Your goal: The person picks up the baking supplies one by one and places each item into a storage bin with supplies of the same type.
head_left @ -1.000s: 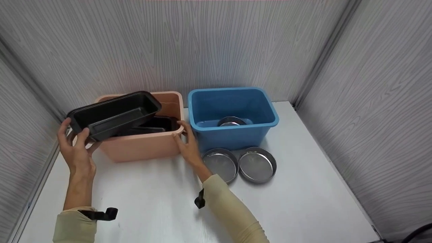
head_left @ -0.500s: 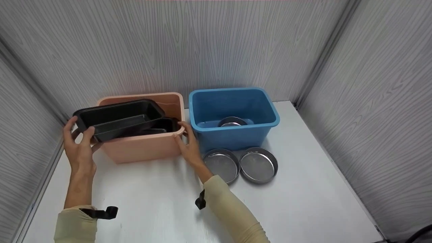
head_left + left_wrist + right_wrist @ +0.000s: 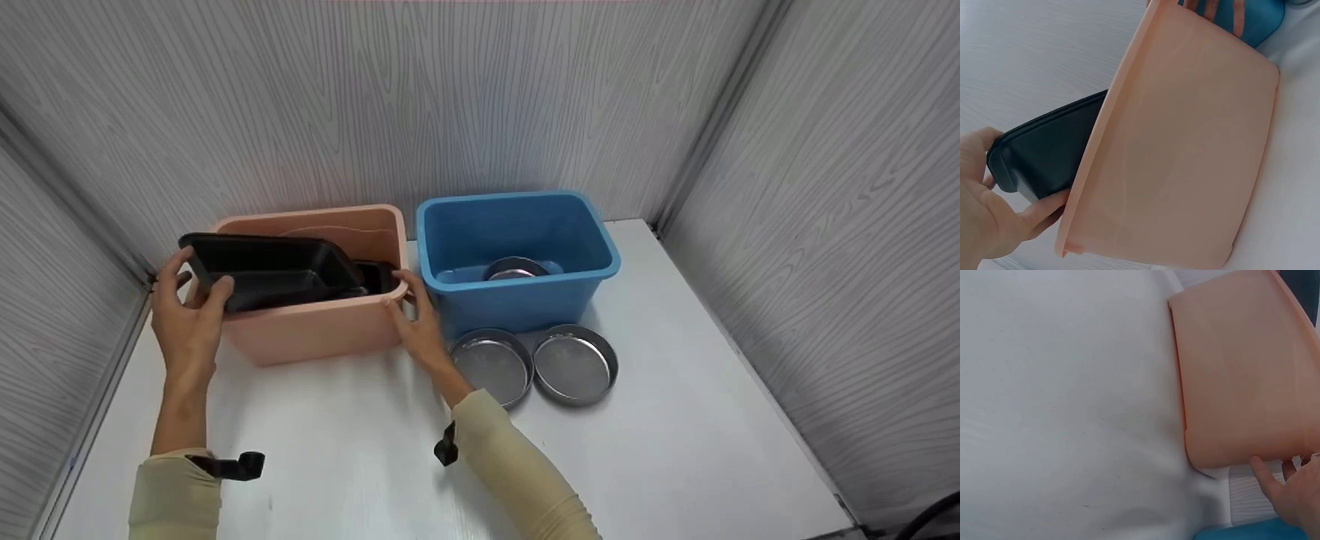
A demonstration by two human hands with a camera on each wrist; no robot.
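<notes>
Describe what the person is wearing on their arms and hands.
Both arms wear long, pale beige sleeves, the left sleeve and the right sleeve ending near the wrists. A black strap clip sits at each cuff, left and right. The left hand and right hand are bare, without gloves.

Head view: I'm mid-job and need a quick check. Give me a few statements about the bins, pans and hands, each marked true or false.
1. The left hand holds the black loaf pan at its end, over the pink bin. True.
2. The right hand is lifting a round pan off the table. False: its grip is on the pink bin's right corner.
3. Two round metal pans lie side by side on the table, in front of the blue bin. True.
4. The blue bin holds nothing. False: a round metal pan sits inside it.
5. The pink bin stands to the right of the blue one. False: it stands to the left.
</notes>
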